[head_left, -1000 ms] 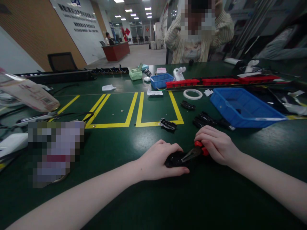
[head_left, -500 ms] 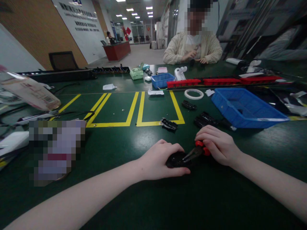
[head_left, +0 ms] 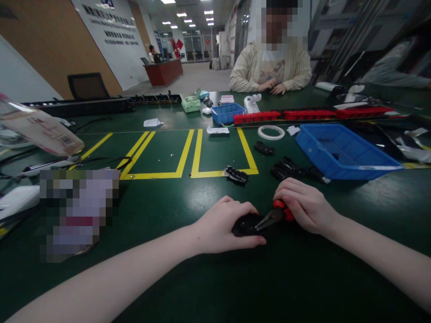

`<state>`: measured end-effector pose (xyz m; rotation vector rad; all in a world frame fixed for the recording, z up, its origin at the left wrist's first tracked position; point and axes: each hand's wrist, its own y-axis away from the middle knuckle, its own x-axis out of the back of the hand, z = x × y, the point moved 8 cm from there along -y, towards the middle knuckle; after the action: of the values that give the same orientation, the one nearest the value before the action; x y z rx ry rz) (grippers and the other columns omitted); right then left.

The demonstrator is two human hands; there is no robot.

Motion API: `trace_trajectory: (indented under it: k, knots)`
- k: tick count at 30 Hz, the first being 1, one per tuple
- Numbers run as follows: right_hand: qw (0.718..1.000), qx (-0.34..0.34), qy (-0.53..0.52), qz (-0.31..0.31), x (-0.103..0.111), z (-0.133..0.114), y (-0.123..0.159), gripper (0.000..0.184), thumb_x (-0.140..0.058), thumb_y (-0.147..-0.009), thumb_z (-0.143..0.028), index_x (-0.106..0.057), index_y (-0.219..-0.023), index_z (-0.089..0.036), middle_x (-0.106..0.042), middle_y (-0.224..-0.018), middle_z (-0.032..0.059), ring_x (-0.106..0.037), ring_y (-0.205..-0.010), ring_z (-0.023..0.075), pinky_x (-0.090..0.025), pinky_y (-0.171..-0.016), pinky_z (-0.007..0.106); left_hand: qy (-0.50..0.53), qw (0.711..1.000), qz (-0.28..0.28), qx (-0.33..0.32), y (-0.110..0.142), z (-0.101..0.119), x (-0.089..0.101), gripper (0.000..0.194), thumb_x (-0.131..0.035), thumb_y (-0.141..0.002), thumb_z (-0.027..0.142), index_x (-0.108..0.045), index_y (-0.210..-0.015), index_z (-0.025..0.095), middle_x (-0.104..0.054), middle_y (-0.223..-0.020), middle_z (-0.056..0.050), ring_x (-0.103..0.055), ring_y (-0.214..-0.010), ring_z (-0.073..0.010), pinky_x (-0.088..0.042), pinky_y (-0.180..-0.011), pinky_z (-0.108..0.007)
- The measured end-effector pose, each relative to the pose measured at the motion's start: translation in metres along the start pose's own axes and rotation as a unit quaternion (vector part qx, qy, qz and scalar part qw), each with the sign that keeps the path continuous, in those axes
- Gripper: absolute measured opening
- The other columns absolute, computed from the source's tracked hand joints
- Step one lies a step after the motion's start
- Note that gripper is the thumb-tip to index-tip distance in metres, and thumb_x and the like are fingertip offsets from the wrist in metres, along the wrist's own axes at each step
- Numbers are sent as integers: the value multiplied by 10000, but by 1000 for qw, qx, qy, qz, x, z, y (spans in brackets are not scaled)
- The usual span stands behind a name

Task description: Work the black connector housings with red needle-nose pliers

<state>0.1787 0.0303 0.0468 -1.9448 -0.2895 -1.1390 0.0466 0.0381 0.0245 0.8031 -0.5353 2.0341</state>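
Dim under ceiling lights (head_left: 182, 15), soft glare on tabletop (head_left: 198, 197)

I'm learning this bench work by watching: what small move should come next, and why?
Probably gently squeeze the red-handled pliers with the right hand to firm their bite: their tips appear to be at the black part, which the left hand holds around its side. Whether they grip anything yet is too small to tell.

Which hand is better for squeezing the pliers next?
Probably the right hand: it holds the pliers by their red handles, while the left hand is busy gripping the black part by the pliers' tips.
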Motion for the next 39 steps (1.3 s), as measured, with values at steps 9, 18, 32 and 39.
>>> trace_trajectory:
  k: [9, 18, 32, 39]
  knots:
    - [1000, -3, 13, -4, 2, 1, -1, 234, -340, -935, -157, -539, -814, -188, -573, -746, 56, -515, -716, 164, -446, -623, 302, 7, 1000, 5, 10, 0, -1, 1, 325, -722, -798, 388, -590, -1017, 188, -666, -909, 9, -610, -804, -171, -401, -872, -340]
    - [997, 5, 70, 26, 1, -2, 4, 195, -376, -907, -136, -550, -840, -197, -616, -800, 61, -544, -894, 222, -450, -759, 378, -47, 998, 31, -17, 3, 1, 2, 343, -700, -808, 449, -561, -997, 199, -631, -902, 5, -578, -879, -188, -331, -884, -352]
    - [997, -17, 70, 15, 2, 6, 4, 245, -348, -937, -173, -547, -795, -186, -579, -762, 44, -534, -683, 153, -413, -610, 300, -11, 999, 37, -5, 3, 1, 6, 307, -711, -796, 422, -587, -953, 190, -642, -894, 7, -577, -846, -177, -370, -868, -337]
    - [999, -33, 37, 23, 3, 10, 5, 248, -342, -947, -187, -563, -834, -196, -594, -801, 50, -555, -715, 153, -436, -629, 301, -13, 999, 28, 9, 2, 1, 6, 310, -707, -798, 431, -592, -955, 190, -647, -895, 6, -580, -848, -183, -384, -877, -357]
